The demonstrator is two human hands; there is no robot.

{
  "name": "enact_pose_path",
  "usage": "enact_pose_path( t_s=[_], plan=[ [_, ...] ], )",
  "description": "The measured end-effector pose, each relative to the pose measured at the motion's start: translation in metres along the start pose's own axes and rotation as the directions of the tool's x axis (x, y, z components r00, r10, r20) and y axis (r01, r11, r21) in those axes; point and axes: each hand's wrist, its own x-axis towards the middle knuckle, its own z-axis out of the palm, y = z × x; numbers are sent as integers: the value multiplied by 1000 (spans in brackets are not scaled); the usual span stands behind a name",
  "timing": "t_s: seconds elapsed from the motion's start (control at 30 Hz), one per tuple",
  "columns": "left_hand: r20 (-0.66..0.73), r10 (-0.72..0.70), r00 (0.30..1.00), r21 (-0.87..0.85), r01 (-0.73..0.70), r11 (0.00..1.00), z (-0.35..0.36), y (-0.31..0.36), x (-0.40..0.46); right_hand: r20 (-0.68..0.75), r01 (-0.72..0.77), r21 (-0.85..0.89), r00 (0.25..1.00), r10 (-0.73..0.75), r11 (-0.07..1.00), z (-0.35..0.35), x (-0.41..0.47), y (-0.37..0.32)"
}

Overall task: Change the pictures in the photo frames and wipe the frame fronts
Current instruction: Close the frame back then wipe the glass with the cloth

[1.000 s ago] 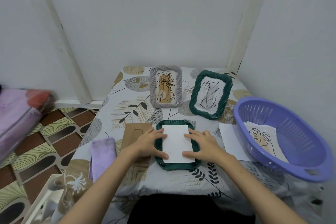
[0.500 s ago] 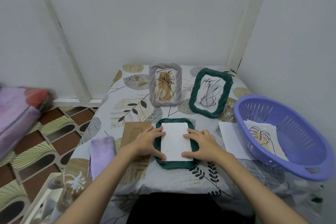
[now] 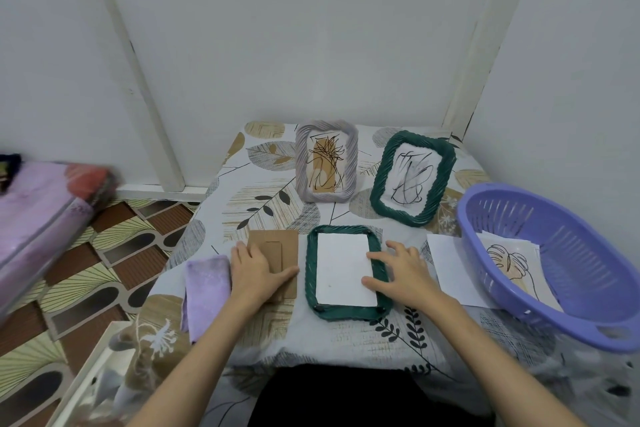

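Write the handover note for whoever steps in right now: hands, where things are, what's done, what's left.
Left hand: open, resting flat on the brown backing board.
Right hand: open, fingertips on the white sheet lying in the face-down green frame.
Purple cloth lies beside the left hand. Grey frame and second green frame stand at the back. Spare prints are in the purple basket.
Done: sheet is in the frame.
Left: refit backing, wipe fronts, do the other frames.

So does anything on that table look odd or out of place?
Only mid-job disorder. One green frame lies face down with white paper in it, and its brown backing board is off, lying beside it under the left hand. Nothing looks spilled or broken.
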Motion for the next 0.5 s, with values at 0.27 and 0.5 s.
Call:
enact_pose_path(
  t_s=[0.27,0.5],
  plan=[
    [-224,-26,974,-294,-42,955,2,2,-12,7,-9,14,1000,9,1000,4,-5,-1],
    [-412,-6,911,-496,-218,841,-22,26,-18,-141,51,113,989,-34,992,-4,-5,-5]
  ],
)
